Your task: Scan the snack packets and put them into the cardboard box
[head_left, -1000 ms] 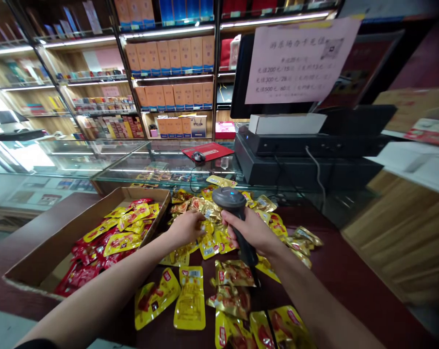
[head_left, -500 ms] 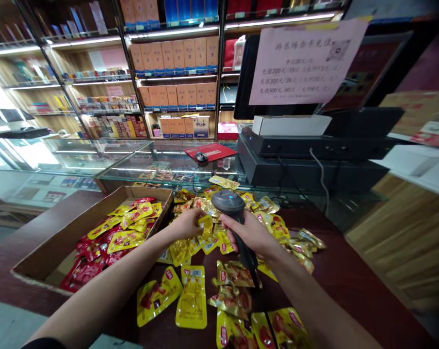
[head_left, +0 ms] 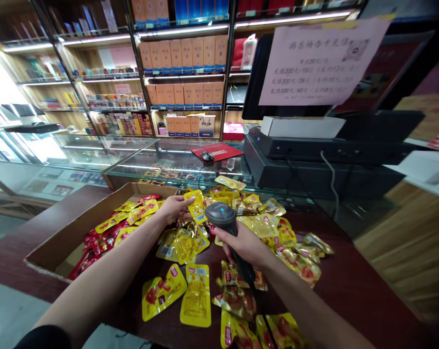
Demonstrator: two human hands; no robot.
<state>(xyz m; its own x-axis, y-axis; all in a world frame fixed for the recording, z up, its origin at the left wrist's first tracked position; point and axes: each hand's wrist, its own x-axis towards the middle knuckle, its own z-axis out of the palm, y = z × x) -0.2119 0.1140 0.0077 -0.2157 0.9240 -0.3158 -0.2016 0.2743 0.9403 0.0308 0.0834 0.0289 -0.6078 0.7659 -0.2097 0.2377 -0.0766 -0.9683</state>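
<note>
Between its fingers my left hand [head_left: 174,209] pinches a yellow snack packet [head_left: 197,207], raised over the pile with its barcode side showing. My right hand [head_left: 246,242] is wrapped round the handle of a dark barcode scanner [head_left: 221,214], whose head lies just right of that packet. A blue light shows on top of the scanner. Beneath both hands spreads a heap of yellow and gold snack packets [head_left: 185,246]. Nearer me lie a yellow packet with its back up [head_left: 196,295], another tilted beside it [head_left: 164,292], and several gold ones [head_left: 237,300].
A cardboard box [head_left: 46,249] holding red and yellow packets stands at the left. Behind the pile are a glass counter [head_left: 150,162], a mouse [head_left: 206,156] on a red mat [head_left: 222,151], and a black cash drawer [head_left: 277,169] below a monitor with a paper notice [head_left: 321,63].
My left hand has moved left and up from the pile, lifting the yellow packet. The scanner in my right hand has shifted slightly down and left. The whole view has swung a little left.
</note>
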